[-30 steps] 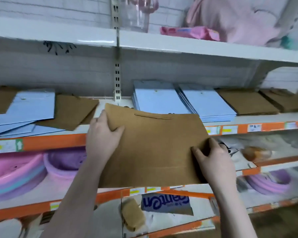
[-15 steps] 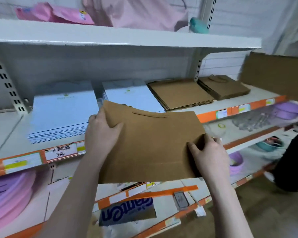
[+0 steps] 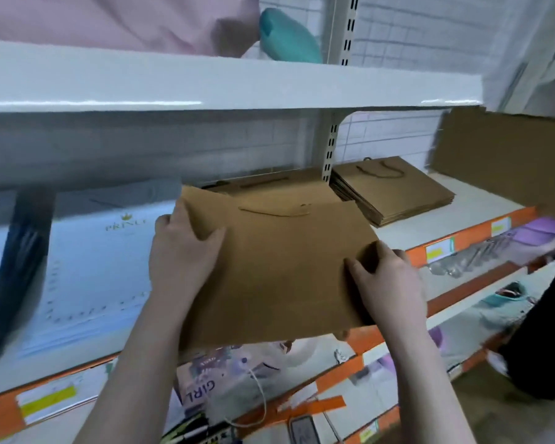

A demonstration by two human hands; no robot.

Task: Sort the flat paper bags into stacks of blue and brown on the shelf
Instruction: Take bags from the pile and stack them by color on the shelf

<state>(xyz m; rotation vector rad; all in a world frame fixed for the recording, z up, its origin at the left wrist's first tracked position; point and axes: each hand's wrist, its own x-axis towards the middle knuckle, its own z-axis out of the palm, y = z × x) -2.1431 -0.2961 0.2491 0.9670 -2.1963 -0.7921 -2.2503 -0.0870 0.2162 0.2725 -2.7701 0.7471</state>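
Observation:
I hold a flat brown paper bag [image 3: 279, 267] level in front of the shelf. My left hand [image 3: 183, 251] grips its left edge and my right hand [image 3: 385, 280] grips its right edge. The bag hangs over a brown stack [image 3: 269, 187] that shows just behind its far edge. A second brown stack [image 3: 394, 193] with a cord handle lies further right. A stack of blue bags [image 3: 93, 277] with a gold crown mark lies to the left on the same shelf [image 3: 414, 232].
A white upper shelf [image 3: 237, 81] overhangs the stacks and carries pink and teal items. A cardboard sheet [image 3: 507, 158] stands at the right end. Lower shelves hold packaged goods. A person's dark clothing [image 3: 545, 331] is at the right edge.
The view has swung right along the shelf. The brown bag has travelled with both hands from in front of the blue stacks to over the brown stack.

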